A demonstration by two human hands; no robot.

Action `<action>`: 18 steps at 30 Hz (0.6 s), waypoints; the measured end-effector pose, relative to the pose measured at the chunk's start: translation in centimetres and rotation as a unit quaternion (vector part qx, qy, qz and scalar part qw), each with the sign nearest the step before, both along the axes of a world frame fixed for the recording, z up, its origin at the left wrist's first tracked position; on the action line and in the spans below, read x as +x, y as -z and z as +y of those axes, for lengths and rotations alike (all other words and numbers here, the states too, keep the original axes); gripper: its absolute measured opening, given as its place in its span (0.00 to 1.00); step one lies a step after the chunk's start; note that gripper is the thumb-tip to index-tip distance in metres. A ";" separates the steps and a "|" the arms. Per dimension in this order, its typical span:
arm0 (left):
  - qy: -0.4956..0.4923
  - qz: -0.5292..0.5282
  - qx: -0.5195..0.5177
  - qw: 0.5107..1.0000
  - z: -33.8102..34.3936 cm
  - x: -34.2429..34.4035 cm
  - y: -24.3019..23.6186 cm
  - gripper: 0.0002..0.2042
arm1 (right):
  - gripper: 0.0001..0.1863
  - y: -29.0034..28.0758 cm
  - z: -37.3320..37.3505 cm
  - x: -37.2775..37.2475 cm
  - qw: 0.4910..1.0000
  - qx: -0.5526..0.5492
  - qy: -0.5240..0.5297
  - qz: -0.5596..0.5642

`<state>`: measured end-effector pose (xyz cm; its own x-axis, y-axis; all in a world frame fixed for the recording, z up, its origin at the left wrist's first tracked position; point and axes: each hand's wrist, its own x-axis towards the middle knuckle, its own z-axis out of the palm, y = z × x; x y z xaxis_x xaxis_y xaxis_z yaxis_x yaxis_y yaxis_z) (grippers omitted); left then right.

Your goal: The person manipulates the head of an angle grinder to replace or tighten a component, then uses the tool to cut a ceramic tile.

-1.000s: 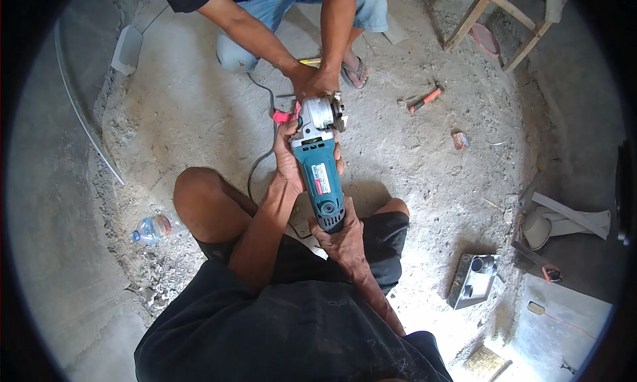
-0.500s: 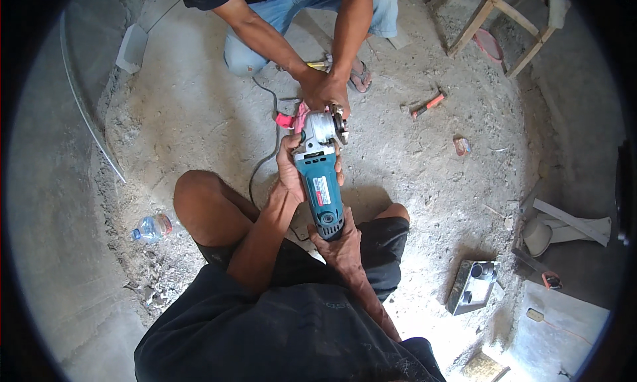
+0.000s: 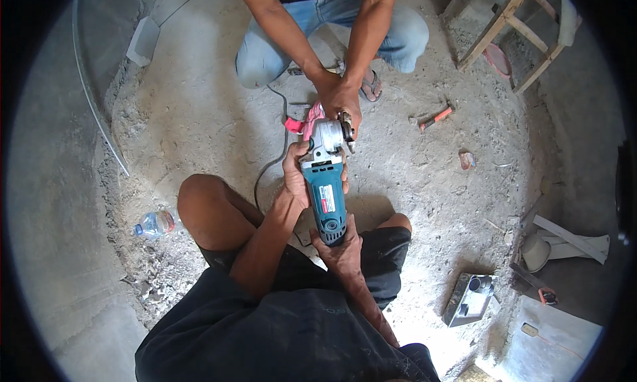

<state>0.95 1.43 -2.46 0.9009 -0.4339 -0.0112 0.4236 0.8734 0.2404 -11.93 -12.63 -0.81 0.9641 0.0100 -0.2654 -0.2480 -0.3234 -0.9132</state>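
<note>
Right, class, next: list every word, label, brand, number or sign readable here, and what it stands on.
Nothing can be quoted reliably.
Angle grinder: white-and-red sticker on its teal body; print too small to read.
Black T-shirt: faint chest lettering, too unclear to quote.
Plastic bottle: any print too blurred.
Small scrap: coloured, no legible text.

l grip (image 3: 296,175) & r grip (image 3: 342,252) hold teal grinder (image 3: 323,191) nr co-worker's hands (image 3: 337,93)
</note>
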 end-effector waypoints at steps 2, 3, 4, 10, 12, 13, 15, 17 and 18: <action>-0.008 0.011 -0.013 1.000 -0.1 0.0 0.0 0.34 | 0.28 -0.2 0.0 0.1 1.000 -0.007 -0.001 -0.016; -0.002 -0.004 -0.012 1.000 -0.1 0.0 0.3 0.35 | 0.28 -0.2 0.0 0.1 1.000 -0.007 -0.003 -0.017; 0.003 -0.020 -0.010 1.000 -0.1 0.1 0.3 0.35 | 0.28 0.0 0.1 0.2 1.000 -0.014 -0.001 -0.014; 0.002 0.028 -0.013 1.000 -0.6 0.2 0.0 0.36 | 0.31 0.6 0.4 0.5 0.999 -0.013 0.015 -0.041; 0.000 0.033 -0.011 0.999 -0.7 0.2 0.1 0.36 | 0.32 0.9 0.4 0.6 0.998 -0.019 0.019 -0.051; 0.001 0.035 -0.013 0.999 -0.7 0.2 0.2 0.36 | 0.32 1.1 0.4 0.5 0.999 -0.021 0.017 -0.045; 0.007 0.031 -0.020 0.999 -0.7 0.2 0.5 0.36 | 0.32 1.4 0.3 0.2 0.999 -0.025 0.017 -0.036; 0.012 0.017 -0.031 0.999 -0.4 0.4 1.1 0.36 | 0.32 1.3 0.4 0.3 0.999 -0.010 0.009 -0.038; 0.015 0.000 -0.041 0.999 -0.3 0.3 1.4 0.36 | 0.32 1.4 0.4 0.2 0.999 -0.010 0.010 -0.036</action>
